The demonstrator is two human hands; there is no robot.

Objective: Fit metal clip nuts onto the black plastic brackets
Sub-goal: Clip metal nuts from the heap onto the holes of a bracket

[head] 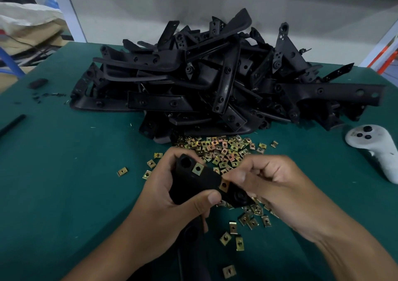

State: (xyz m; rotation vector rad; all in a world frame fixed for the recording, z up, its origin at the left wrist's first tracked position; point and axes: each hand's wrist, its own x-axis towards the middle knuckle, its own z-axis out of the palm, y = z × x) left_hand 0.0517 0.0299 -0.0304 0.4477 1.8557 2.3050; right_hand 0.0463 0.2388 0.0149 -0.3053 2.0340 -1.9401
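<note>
My left hand grips a black plastic bracket above the green table. One brass-coloured clip nut sits on the bracket's upper edge near a round hole. My right hand pinches a second clip nut against the bracket's edge with thumb and forefinger. Several loose clip nuts lie scattered on the mat behind and under my hands. A large heap of black brackets fills the middle of the table beyond them.
A white hand controller lies at the right edge of the green mat. A small black block and a black rod lie at the left. Sacks and cardboard stand beyond the table's far left corner.
</note>
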